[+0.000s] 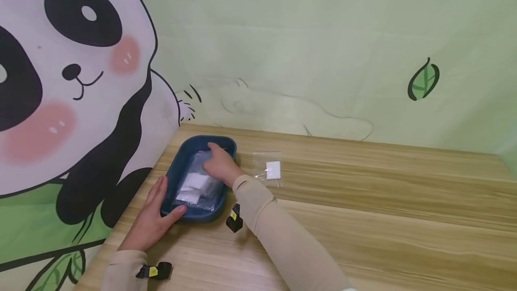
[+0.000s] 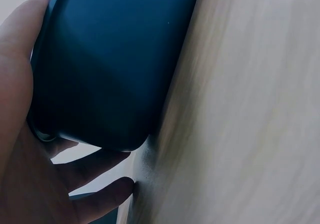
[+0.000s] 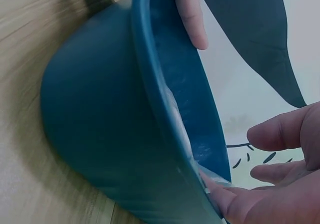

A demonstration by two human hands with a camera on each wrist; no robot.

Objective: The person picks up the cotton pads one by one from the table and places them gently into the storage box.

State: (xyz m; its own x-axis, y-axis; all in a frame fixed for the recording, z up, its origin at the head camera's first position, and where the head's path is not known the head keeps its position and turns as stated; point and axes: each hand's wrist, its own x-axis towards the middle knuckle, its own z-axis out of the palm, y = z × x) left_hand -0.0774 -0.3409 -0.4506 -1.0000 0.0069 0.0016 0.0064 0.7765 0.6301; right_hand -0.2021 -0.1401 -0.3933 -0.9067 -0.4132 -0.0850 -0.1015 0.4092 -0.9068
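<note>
A dark blue plastic tray (image 1: 202,218) with rounded corners holds several clear plastic bags (image 1: 195,182) with white pieces inside. My left hand (image 1: 150,220) grips its near left corner, the thumb over the rim and the fingers spread along the outside. From the right, my right hand (image 1: 220,164) reaches over the rim into the tray. In the right wrist view its thumb and forefinger stand apart, while the lower fingers (image 3: 222,196) dip inside beside a bag's edge. Part of those fingers is hidden behind the tray wall.
Right of the tray, a clear zip bag (image 1: 273,170) with a white square lies flat on the wooden table (image 1: 363,219). Behind stands a pale green wall (image 1: 282,57) with leaf drawings, and a panda picture (image 1: 81,80) covers the left side. Each wrist wears a small black camera (image 1: 234,219).
</note>
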